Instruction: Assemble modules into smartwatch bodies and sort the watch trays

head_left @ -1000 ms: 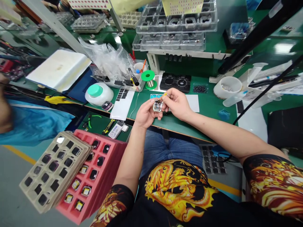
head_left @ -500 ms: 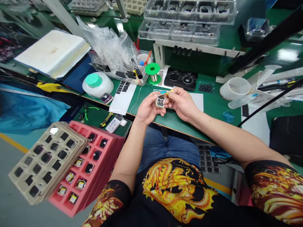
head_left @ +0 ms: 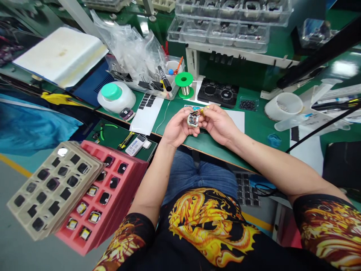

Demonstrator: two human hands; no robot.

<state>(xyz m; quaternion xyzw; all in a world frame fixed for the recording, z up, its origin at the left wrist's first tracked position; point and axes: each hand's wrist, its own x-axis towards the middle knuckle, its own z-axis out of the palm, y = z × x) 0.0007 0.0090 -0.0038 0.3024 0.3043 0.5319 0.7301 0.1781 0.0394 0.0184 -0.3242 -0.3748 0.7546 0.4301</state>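
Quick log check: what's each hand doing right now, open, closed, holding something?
Left hand: closed, holding a small electronic part.
Right hand: closed, pinching a small yellow piece; too small to identify.

From my remote end I read an electronics assembly workshop: green workbench (head_left: 255, 128), solder spool (head_left: 185, 90), clear compartment trays (head_left: 225, 40) on a shelf (head_left: 204, 48), stacked pink trays (head_left: 108, 218) of small square device parts (head_left: 105, 198), yellow-striped grey floor (head_left: 14, 199).
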